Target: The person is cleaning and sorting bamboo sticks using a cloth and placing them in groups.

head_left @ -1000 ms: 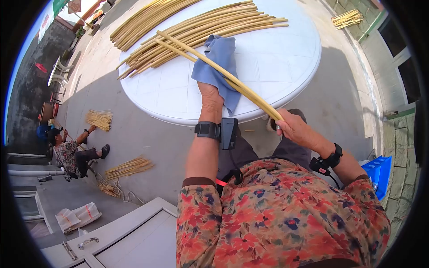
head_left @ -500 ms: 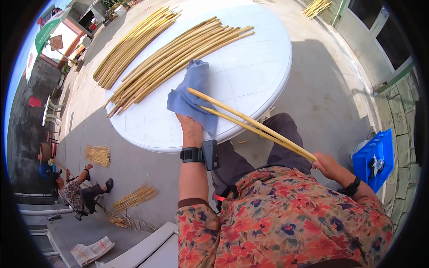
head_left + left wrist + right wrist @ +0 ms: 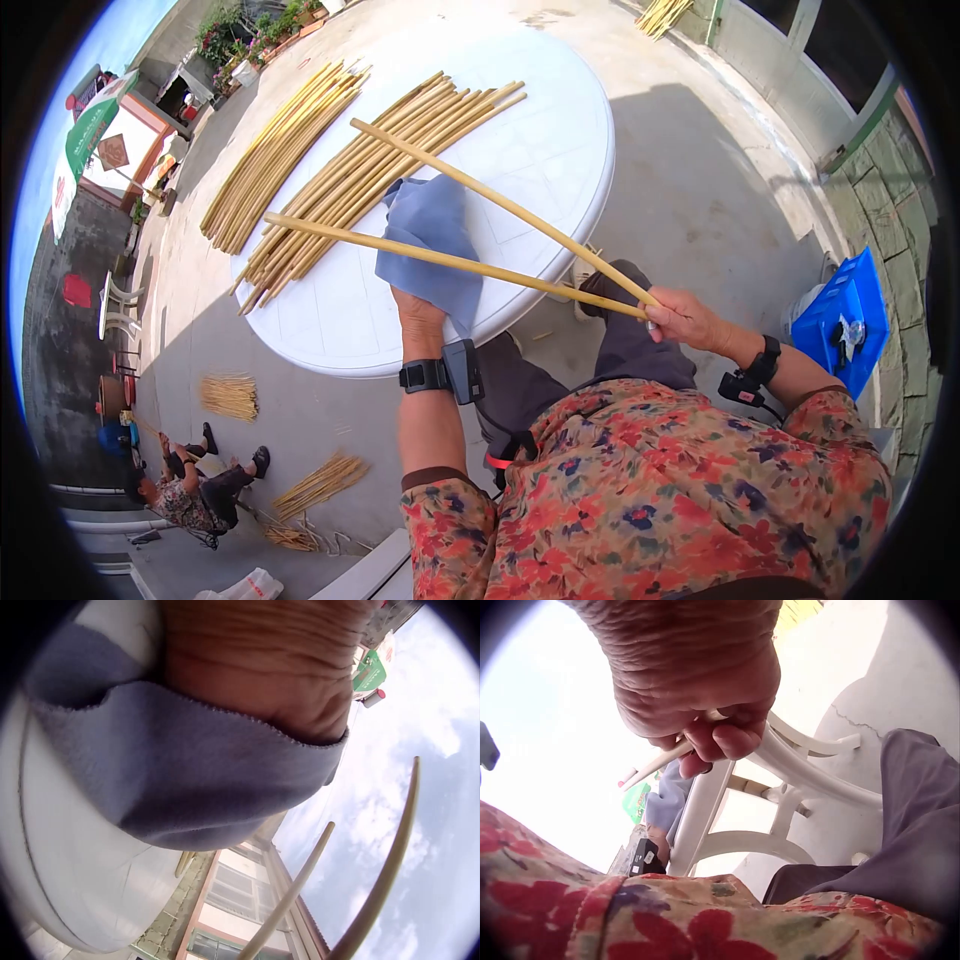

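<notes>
In the head view the right hand (image 3: pixel 688 320) grips two long yellow sticks (image 3: pixel 520 212) by their near ends. They spread apart toward the table, one passing in front of a blue cloth (image 3: pixel 432 235). That cloth covers the fingers of the left hand (image 3: pixel 418 312) at the edge of the white round table (image 3: pixel 545 150). The left wrist view has the cloth (image 3: pixel 202 765) draped round the hand, fingers hidden, with both sticks (image 3: pixel 382 881) apart from it. Curled fingers (image 3: pixel 720 742) close round the stick ends in the right wrist view.
Two bundles of sticks (image 3: pixel 290 150) lie on the table's left side. A blue crate (image 3: pixel 845 320) stands on the right. At the lower left a seated person (image 3: pixel 195 495) is beside stick piles (image 3: pixel 320 485) on the ground. A wearer's knee is under the table edge.
The right hand has come back toward the table after drawing away. The two sticks now spread wider, their far ends reaching past the cloth. The left hand stays under the cloth.
</notes>
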The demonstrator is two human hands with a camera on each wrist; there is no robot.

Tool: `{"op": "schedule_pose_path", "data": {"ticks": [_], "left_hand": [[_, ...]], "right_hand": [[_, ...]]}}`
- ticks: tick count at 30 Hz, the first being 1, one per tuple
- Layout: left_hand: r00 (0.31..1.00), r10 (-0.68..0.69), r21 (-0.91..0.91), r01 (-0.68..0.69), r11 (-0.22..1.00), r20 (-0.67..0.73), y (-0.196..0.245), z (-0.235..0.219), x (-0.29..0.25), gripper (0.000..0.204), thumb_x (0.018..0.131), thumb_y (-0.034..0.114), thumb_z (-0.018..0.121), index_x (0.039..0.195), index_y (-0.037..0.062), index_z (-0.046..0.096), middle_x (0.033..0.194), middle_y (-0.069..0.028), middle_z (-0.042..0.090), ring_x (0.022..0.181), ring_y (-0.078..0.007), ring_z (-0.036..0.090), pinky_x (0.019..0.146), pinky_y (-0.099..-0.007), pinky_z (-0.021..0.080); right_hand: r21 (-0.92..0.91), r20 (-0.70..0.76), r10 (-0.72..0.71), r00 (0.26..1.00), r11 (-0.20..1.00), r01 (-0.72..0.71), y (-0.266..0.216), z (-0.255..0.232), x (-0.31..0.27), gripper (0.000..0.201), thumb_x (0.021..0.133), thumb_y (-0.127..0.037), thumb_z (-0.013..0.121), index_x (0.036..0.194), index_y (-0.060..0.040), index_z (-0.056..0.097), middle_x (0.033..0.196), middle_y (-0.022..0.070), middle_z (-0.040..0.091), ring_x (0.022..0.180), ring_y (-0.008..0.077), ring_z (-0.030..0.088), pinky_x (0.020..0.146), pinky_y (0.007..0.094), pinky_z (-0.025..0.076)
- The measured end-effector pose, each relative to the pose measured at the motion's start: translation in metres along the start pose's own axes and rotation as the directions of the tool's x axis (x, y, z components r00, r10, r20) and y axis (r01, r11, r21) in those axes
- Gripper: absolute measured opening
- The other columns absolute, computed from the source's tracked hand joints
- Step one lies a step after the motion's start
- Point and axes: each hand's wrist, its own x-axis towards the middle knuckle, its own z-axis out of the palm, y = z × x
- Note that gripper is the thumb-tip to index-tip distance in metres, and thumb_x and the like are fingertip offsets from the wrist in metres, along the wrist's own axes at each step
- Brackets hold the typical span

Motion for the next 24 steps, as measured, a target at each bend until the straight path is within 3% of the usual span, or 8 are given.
{"op": "schedule_pose_path", "data": {"ticks": [1, 2, 3, 9, 12, 15, 21, 24], "left_hand": [[0.945, -0.304, -0.618, 0.311, 0.722, 0.12, 0.026, 0.0, 0.0, 0.031, 0.089, 0.023, 0.049, 0.113, 0.0053, 0.045, 0.105, -0.0061, 0.055, 0.093, -0.018, 0.054, 0.082, -0.0306, 0.049], [0.806, -0.436, -0.885, 0.464, 0.047, 0.399, 0.041, -0.001, 0.001, 0.031, 0.088, 0.024, 0.05, 0.114, 0.0065, 0.046, 0.103, -0.0056, 0.056, 0.092, -0.0198, 0.056, 0.082, -0.0325, 0.049], [0.798, -0.415, -0.88, 0.476, -0.01, 0.437, 0.034, -0.002, 0.001, 0.03, 0.088, 0.022, 0.049, 0.114, 0.0066, 0.046, 0.103, -0.0072, 0.057, 0.093, -0.02, 0.057, 0.079, -0.0341, 0.051], [0.83, -0.396, -0.886, 0.456, 0.078, 0.392, 0.031, 0.003, 0.002, 0.031, 0.087, 0.024, 0.051, 0.111, 0.0034, 0.048, 0.099, -0.009, 0.059, 0.087, -0.0191, 0.059, 0.073, -0.0325, 0.053], [0.836, -0.432, -0.9, 0.421, 0.111, 0.338, 0.029, 0.003, 0.003, 0.029, 0.087, 0.024, 0.051, 0.106, 0.002, 0.05, 0.096, -0.009, 0.06, 0.082, -0.0178, 0.06, 0.068, -0.0295, 0.053], [0.835, -0.416, -0.9, 0.429, 0.078, 0.361, 0.028, 0.004, 0.005, 0.028, 0.088, 0.025, 0.05, 0.104, 0.002, 0.051, 0.094, -0.0082, 0.06, 0.081, -0.0175, 0.059, 0.069, -0.0297, 0.053], [0.812, -0.524, -0.896, 0.404, 0.185, 0.258, 0.024, 0.007, 0.001, 0.029, 0.089, 0.024, 0.046, 0.109, 0.0028, 0.048, 0.1, -0.006, 0.056, 0.086, -0.0167, 0.056, 0.074, -0.0284, 0.05], [0.792, -0.583, -0.908, 0.363, 0.209, 0.183, 0.028, 0.005, 0.001, 0.031, 0.089, 0.025, 0.047, 0.11, 0.0029, 0.048, 0.104, -0.0072, 0.055, 0.09, -0.0176, 0.055, 0.079, -0.0295, 0.048]], "right_hand": [[-0.002, 0.083, 0.004, 0.997, 1.0, -0.004, 0.001, 0.01, 0.021, 0.031, 0.092, -0.033, 0.04, 0.091, -0.0048, 0.051, 0.062, -0.0002, 0.05, 0.054, 0.0042, 0.042, 0.051, 0.0194, 0.037], [0.06, 0.143, -0.059, 0.988, 0.997, 0.051, -0.007, 0.026, 0.042, 0.032, 0.092, -0.035, 0.04, 0.093, -0.0048, 0.051, 0.061, -0.0001, 0.05, 0.047, 0.0039, 0.038, 0.045, 0.0191, 0.035], [0.148, 0.221, -0.023, 0.975, 0.989, -0.01, -0.018, 0.039, 0.06, 0.032, 0.092, -0.035, 0.039, 0.094, -0.0049, 0.05, 0.061, 0.0002, 0.05, 0.044, 0.0036, 0.036, 0.041, 0.0184, 0.033], [0.422, 0.494, 0.068, 0.867, 0.853, -0.308, -0.063, 0.096, 0.125, 0.033, 0.092, -0.037, 0.041, 0.097, -0.0041, 0.047, 0.063, 0.0026, 0.049, 0.038, 0.0022, 0.03, 0.033, 0.0159, 0.027], [0.441, 0.54, 0.084, 0.838, 0.819, -0.366, -0.062, 0.104, 0.14, 0.033, 0.092, -0.036, 0.041, 0.097, -0.0043, 0.046, 0.063, 0.0022, 0.048, 0.037, 0.0014, 0.029, 0.032, 0.0152, 0.026], [0.463, 0.565, 0.084, 0.821, 0.791, -0.4, -0.061, 0.11, 0.141, 0.033, 0.091, -0.037, 0.041, 0.098, -0.0045, 0.046, 0.063, 0.0019, 0.047, 0.037, 0.0011, 0.029, 0.032, 0.0149, 0.025], [0.434, 0.519, 0.079, 0.851, 0.833, -0.343, -0.049, 0.109, 0.134, 0.038, 0.09, -0.042, 0.042, 0.101, -0.0055, 0.047, 0.064, 0.0009, 0.045, 0.039, 0.0009, 0.027, 0.032, 0.0147, 0.023], [0.356, 0.553, 0.111, 0.826, 0.865, -0.355, -0.035, 0.094, 0.118, 0.039, 0.089, -0.044, 0.043, 0.102, -0.0065, 0.047, 0.064, -0.0002, 0.044, 0.04, 0.0013, 0.027, 0.034, 0.0148, 0.024]]}}
